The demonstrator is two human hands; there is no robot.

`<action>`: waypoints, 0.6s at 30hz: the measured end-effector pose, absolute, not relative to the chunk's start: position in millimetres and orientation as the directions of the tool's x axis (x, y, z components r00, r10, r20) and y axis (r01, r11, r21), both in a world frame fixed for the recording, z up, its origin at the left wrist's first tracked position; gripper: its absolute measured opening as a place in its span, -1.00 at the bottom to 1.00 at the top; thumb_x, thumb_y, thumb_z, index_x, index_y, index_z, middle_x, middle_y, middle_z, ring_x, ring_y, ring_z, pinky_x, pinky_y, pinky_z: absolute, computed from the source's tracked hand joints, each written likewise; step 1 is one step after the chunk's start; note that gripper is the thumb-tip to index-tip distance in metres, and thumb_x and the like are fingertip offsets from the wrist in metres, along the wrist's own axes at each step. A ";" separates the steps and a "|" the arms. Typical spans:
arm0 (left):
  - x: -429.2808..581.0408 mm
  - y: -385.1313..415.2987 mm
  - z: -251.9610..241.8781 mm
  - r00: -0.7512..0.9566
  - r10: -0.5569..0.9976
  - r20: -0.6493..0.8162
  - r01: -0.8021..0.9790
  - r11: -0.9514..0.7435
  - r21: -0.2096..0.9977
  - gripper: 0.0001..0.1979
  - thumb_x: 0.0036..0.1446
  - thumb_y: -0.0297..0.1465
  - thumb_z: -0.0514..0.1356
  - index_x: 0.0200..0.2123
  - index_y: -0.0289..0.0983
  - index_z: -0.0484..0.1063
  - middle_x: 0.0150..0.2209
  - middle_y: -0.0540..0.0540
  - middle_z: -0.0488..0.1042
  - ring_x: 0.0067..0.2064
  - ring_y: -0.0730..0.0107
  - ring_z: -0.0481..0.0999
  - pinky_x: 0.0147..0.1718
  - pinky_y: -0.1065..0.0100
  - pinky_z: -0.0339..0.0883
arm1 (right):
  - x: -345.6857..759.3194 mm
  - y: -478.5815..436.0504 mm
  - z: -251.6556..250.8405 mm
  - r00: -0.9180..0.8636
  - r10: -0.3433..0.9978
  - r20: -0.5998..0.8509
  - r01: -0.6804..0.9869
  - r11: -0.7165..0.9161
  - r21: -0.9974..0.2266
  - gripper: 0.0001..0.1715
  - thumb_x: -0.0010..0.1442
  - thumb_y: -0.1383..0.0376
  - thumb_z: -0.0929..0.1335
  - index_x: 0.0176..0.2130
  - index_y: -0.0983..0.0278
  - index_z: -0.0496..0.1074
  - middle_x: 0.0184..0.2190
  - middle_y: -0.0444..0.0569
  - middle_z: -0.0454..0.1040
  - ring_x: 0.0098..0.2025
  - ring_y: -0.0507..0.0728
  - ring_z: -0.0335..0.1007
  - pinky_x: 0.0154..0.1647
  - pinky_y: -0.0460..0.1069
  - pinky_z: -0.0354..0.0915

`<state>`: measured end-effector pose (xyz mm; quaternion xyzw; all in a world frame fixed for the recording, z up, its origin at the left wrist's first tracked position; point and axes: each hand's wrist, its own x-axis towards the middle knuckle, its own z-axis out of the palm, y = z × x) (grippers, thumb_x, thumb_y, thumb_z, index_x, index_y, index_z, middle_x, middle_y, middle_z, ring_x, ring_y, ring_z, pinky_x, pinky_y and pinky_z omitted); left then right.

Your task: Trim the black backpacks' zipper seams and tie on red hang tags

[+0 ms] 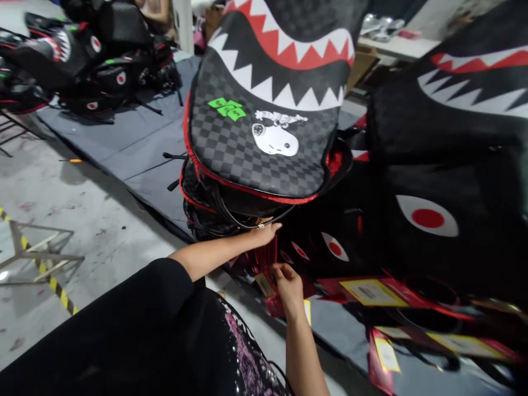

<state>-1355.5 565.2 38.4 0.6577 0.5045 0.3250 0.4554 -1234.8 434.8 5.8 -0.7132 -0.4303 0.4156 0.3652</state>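
A black checked backpack [256,159] with a shark-mouth print, red piping and a white cartoon head is on a pile of dark bags in front of me. My left hand [264,234] reaches in below its thin black handle [231,217], closed, with the thumb out; what its fingers grip is hidden. Lower down and nearer to me, my right hand [287,281] pinches the edge of a red plastic packet [270,305] that carries a pale label [264,285]. Red strips show between both hands.
Another shark-print backpack [454,137] stands close on the right. Labelled red packets [381,352] hang below it. More bags [91,66] are heaped at the far left on a grey-covered table [111,137]. A metal stand [37,253] and striped tape [58,289] are on the left.
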 end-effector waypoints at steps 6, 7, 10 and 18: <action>-1420.0 479.4 21.9 0.332 0.934 -0.130 0.314 0.021 0.949 -0.85 0.17 -0.36 0.22 -0.21 -0.25 0.55 -0.29 -0.06 0.62 -0.27 0.35 0.59 -0.22 0.37 0.43 | -1283.2 406.8 1.1 0.213 0.940 -0.265 0.235 -0.313 -0.920 -0.60 0.05 -0.07 0.34 -0.43 0.21 0.40 -0.56 -0.13 0.34 -0.49 0.08 0.20 -0.44 -0.06 0.18; -1432.1 472.0 18.6 0.350 0.927 -0.134 0.297 0.025 0.955 -0.88 0.16 -0.38 0.23 -0.27 -0.25 0.57 -0.34 -0.04 0.62 -0.29 0.37 0.59 -0.25 0.40 0.42 | -1297.1 405.1 0.0 0.183 0.947 -0.264 0.234 -0.303 -0.924 -0.58 0.07 -0.08 0.33 -0.43 0.21 0.40 -0.56 -0.13 0.34 -0.49 0.08 0.20 -0.45 -0.06 0.18; -1472.0 467.7 9.7 0.369 0.919 -0.141 0.259 0.044 0.965 -0.87 0.11 -0.41 0.23 -0.29 -0.26 0.59 -0.37 -0.03 0.62 -0.33 0.38 0.58 -0.31 0.43 0.40 | -1341.9 407.2 -3.6 0.117 0.958 -0.263 0.266 -0.285 -0.921 -0.55 0.10 -0.11 0.30 -0.44 0.21 0.38 -0.57 -0.14 0.32 -0.51 0.07 0.19 -0.47 -0.06 0.19; -1662.2 491.5 9.1 0.240 0.950 -0.197 0.376 0.096 0.922 -0.71 0.27 -0.35 0.05 -0.13 -0.29 0.54 -0.30 -0.09 0.62 -0.31 0.38 0.59 -0.26 0.42 0.44 | -1487.0 455.1 -34.3 -0.027 0.952 -0.304 0.382 -0.272 -0.883 -0.62 0.21 0.04 0.22 -0.26 0.23 0.47 -0.41 -0.07 0.49 -0.34 0.11 0.42 -0.25 -0.04 0.35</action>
